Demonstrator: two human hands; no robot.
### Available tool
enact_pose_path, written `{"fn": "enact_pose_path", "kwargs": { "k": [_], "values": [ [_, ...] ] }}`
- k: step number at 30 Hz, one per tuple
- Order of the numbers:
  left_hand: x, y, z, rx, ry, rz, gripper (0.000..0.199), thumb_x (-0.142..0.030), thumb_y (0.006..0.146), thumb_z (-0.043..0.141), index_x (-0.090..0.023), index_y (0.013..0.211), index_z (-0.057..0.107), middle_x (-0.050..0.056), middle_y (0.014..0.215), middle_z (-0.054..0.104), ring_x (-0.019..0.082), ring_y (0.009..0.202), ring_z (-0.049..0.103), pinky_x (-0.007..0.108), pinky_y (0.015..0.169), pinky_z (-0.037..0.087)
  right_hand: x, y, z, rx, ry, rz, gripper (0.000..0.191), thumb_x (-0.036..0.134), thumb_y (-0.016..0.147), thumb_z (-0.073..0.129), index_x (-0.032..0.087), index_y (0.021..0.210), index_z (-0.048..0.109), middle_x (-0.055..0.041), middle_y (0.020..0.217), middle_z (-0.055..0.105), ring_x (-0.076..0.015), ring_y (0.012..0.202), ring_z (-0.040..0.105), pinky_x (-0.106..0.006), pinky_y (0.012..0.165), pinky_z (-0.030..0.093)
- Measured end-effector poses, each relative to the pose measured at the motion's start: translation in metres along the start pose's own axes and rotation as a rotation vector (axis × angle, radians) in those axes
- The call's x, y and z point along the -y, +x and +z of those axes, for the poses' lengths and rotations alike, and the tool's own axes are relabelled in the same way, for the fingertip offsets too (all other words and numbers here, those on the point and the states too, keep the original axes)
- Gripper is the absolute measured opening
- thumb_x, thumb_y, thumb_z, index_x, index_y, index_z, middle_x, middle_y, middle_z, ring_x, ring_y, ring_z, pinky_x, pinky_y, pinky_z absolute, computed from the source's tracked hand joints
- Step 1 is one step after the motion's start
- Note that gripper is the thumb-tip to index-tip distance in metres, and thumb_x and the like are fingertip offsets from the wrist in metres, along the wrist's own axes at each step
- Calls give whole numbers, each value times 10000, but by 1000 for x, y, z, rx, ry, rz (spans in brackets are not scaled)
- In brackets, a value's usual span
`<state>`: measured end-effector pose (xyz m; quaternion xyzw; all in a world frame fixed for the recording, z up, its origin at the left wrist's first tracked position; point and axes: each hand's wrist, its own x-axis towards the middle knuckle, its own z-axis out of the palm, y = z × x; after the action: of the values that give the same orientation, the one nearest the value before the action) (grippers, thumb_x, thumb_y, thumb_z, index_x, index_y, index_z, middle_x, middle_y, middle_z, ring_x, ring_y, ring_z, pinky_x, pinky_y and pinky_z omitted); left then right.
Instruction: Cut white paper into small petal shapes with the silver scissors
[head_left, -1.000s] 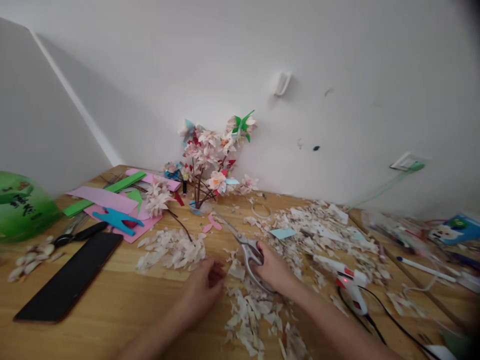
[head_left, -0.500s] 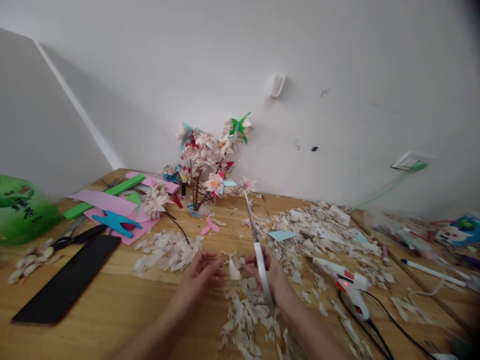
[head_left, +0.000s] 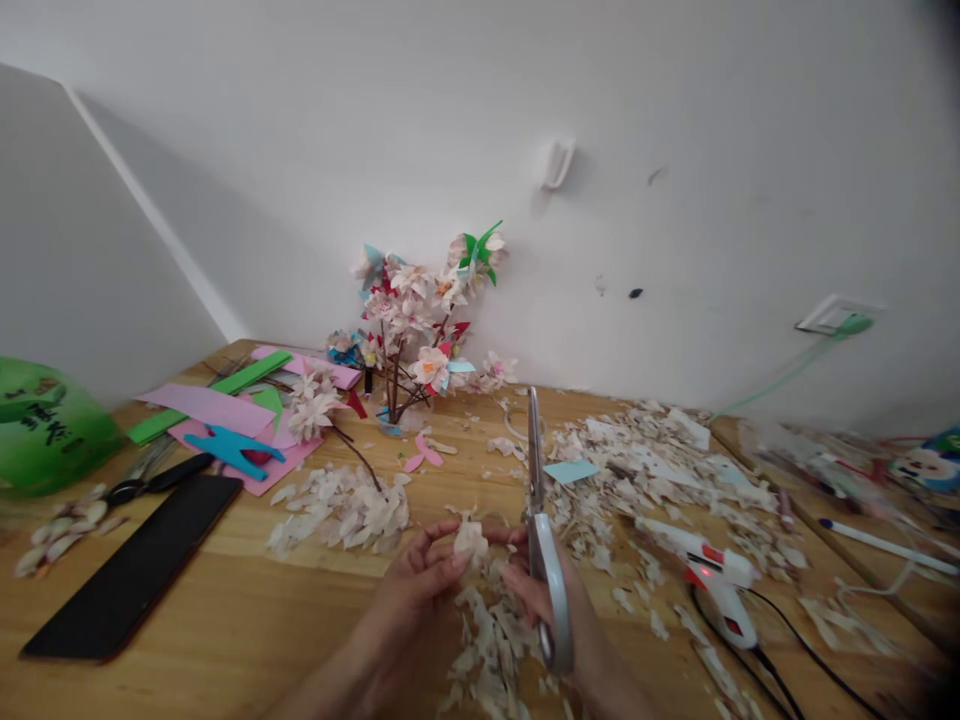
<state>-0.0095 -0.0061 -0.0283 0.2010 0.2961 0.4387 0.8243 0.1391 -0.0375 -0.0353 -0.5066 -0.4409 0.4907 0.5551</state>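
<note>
My left hand [head_left: 420,580] pinches a thin, pale papery petal [head_left: 471,542] between thumb and fingers above the wooden table. My right hand [head_left: 581,615] has scissors [head_left: 551,575] with light grey handles in its grip, blades pointing up and away and looking closed. The right fingertips reach towards the petal from the other side; whether they touch it is hard to tell. Below both hands lies a loose heap of pale scraps [head_left: 487,640]. Left of them is a pile of pale petals [head_left: 352,505], with a flower on a twig [head_left: 315,400] lying against it.
A bunch of handmade flowers [head_left: 412,310] stands against the wall. To the right are a large scrap heap [head_left: 637,450] and a white glue gun [head_left: 720,590] with a lit red light and cable. A phone [head_left: 135,570], coloured paper [head_left: 217,405] and blue-handled pliers [head_left: 232,450] lie left.
My hands have come closer together, and the left fingers now pinch the petal. The scissors have turned more upright and moved slightly right with my right hand. The view has shifted a little.
</note>
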Motion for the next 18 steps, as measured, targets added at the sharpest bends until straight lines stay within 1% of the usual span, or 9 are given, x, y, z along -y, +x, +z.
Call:
{"fn": "enact_pose_path", "kwargs": {
  "k": [1,2,5,7,10,13,15,18],
  "values": [
    [2,0,0,-12,12,0,343,-110,579,733,-160,868,556,36,771,691,126,679,628,209,646,447,-1,-1,0,17,12,1,271,305,639,679,234,815,486,48,696,602,-43,365,305,-174,333,229],
    [3,0,1,-20,22,-5,335,-120,579,734,-157,863,559,40,765,693,129,673,626,215,646,448,-2,-1,0,22,26,-3,290,290,614,695,233,781,466,47,717,607,-44,379,312,-172,345,237],
    [7,-1,0,-26,18,-35,289,-133,605,714,-148,854,569,44,755,690,143,682,625,243,676,452,-4,3,2,-9,16,0,340,219,528,732,224,717,449,52,679,600,-71,469,417,-186,431,335],
    [7,-2,-2,-7,5,-55,252,-135,632,689,-150,856,574,37,762,684,147,700,622,256,701,450,-6,5,4,-42,1,39,337,207,513,731,225,696,448,67,632,565,-83,497,450,-187,435,352],
    [3,-3,-3,28,10,-87,174,-147,680,642,-148,844,584,37,788,671,145,738,613,250,713,443,-6,5,4,-52,-2,127,330,255,527,720,229,695,438,80,613,522,-61,424,407,-166,335,271],
    [-1,-4,-2,42,3,-193,129,-166,706,614,-142,830,586,41,807,663,136,749,611,230,675,451,-3,2,5,-14,29,182,382,340,504,731,230,701,423,95,584,504,-33,341,325,-170,293,220],
    [-1,-4,-3,17,4,-253,175,-139,699,621,-159,864,565,23,790,661,124,703,616,225,626,461,0,1,5,3,44,200,404,385,494,734,227,701,425,103,562,488,-24,323,295,-174,291,216],
    [1,-4,-3,-27,17,-233,258,-75,677,635,-174,889,528,8,758,664,117,648,625,227,595,477,1,1,6,-10,29,213,414,410,487,738,224,687,428,100,555,489,-28,327,316,-173,290,221]
  ]
}}
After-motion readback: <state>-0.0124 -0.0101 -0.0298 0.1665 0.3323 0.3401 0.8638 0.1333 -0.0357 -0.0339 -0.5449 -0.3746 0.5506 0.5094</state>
